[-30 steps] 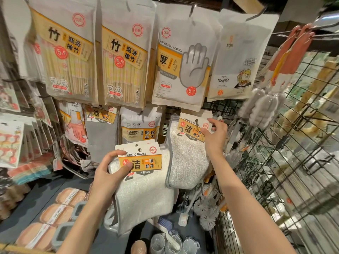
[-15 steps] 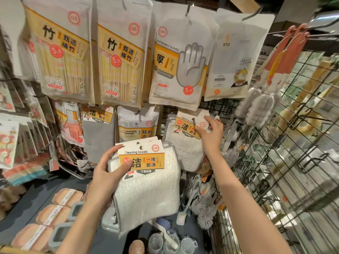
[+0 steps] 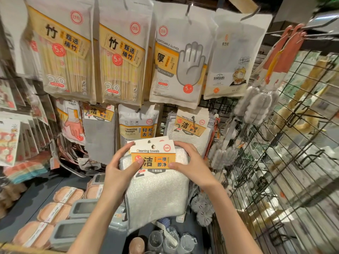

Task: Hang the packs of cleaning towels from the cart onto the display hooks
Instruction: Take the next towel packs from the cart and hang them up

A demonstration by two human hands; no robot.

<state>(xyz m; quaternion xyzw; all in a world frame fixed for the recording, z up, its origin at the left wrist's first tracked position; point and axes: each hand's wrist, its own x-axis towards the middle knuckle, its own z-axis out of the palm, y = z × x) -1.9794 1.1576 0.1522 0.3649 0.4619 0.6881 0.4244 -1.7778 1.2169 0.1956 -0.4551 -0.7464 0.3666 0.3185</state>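
I hold a pack of cleaning towels point(image 3: 156, 173) in front of the display with both hands. My left hand point(image 3: 117, 173) grips the left edge of the card header, the thumb pressed on the orange label and the fingers curled behind. My right hand point(image 3: 190, 164) pinches the right edge in the same way, thumb in front. More than one header card shows at the top, so I think I have a small stack, but I cannot tell how many.

The hung towel packs point(image 3: 190, 132) are just above and to the right, on a hook I cannot see clearly because the packs cover it. The sponge pack point(image 3: 137, 123) hangs just to the left of them.

To do this step well, I think I should first line up the small holes point(image 3: 149, 142) in the headers, so that the hook passes through all cards together. Then I lift the pack to the hook tip, keep the header flat and facing me, and slide it straight back. The cloth is soft and hangs heavy, so I should keep both thumbs firm on the card.
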